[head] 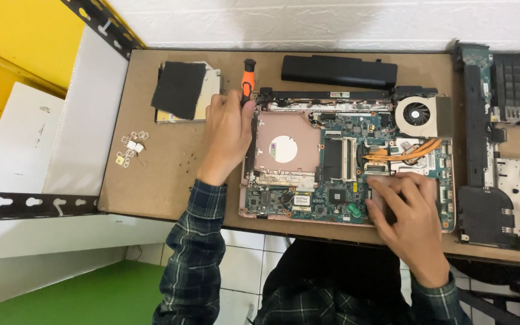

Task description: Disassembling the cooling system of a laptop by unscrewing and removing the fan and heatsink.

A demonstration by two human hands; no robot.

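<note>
An opened laptop base (344,174) lies on the brown table (170,192), its green circuit board, copper heat pipe and round fan (416,114) exposed. My left hand (227,135) grips an orange-and-black screwdriver (248,81), held upright at the laptop's far left corner. My right hand (407,213) rests flat on the near right part of the board, fingers spread, holding nothing.
A long black battery (339,71) lies at the back. A flat drive under a black pad (185,90) sits at the back left. Small loose parts (130,147) lie near the left edge. Another dismantled laptop shell (501,144) fills the right side.
</note>
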